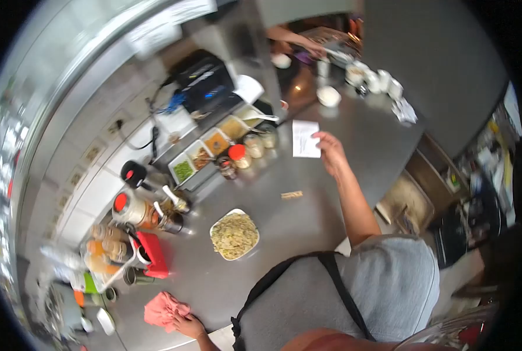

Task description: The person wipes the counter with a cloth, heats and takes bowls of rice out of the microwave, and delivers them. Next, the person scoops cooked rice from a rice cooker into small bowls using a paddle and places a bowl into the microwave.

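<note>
My right hand (331,153) stretches out over the steel counter and pinches a white printed paper slip (305,139) by its edge. At the lower left, my left hand (188,325) rests on a crumpled pink cloth (165,310), its fingers against the fabric. Between my two hands stands a white squared dish (235,234) heaped with pale yellow-green shredded food. A small tan strip (292,195) lies on the counter below the slip.
Seasoning containers (199,157) and a red-lidded jar (239,155) line the wall side. A red holder (151,255) and bottles stand at left. A black printer-like machine (205,85) sits behind. Another person's hand (315,48) shows near a white bowl (329,96) and several white cups.
</note>
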Demonstrator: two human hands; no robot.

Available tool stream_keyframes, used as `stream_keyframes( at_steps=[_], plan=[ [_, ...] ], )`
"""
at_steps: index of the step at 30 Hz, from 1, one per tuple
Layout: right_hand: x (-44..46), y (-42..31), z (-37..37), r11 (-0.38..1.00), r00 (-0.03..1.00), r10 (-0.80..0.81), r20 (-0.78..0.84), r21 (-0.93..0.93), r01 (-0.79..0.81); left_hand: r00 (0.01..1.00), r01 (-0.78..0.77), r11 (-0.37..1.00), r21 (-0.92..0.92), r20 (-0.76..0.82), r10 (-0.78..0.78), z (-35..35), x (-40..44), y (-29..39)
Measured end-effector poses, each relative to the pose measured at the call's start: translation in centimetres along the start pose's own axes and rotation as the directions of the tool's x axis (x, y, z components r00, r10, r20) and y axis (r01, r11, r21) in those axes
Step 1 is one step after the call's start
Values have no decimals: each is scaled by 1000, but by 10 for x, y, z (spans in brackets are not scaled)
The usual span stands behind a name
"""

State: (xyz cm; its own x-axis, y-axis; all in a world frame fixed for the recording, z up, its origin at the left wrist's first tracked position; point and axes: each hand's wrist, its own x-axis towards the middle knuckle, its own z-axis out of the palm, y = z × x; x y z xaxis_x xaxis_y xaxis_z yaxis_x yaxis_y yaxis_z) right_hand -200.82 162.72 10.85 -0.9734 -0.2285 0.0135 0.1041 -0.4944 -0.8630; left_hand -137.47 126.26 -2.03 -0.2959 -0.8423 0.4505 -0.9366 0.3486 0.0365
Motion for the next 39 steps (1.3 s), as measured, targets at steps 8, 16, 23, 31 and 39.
stream_keyframes(
  at_steps=[8,16,23,31,39],
  plan=[
    [44,-69,-182,999,970,33,-241,30,-27,951,310,935,172,-53,-305,26,-31,71],
    [221,-205,-378,799,619,-595,-513,-466,381,919,391,873,291,-180,-352,8,-67,207],
    [309,-150,-597,376,625,-542,-562,-827,-418,877,412,750,517,-447,-173,1,-99,237],
    [184,-35,-376,-125,841,-532,96,-992,34,858,513,805,297,-208,-470,-7,-118,254],
    [168,-43,-113,614,757,-380,532,-466,636,832,555,816,162,-104,-545,-36,-113,283]
  ],
)
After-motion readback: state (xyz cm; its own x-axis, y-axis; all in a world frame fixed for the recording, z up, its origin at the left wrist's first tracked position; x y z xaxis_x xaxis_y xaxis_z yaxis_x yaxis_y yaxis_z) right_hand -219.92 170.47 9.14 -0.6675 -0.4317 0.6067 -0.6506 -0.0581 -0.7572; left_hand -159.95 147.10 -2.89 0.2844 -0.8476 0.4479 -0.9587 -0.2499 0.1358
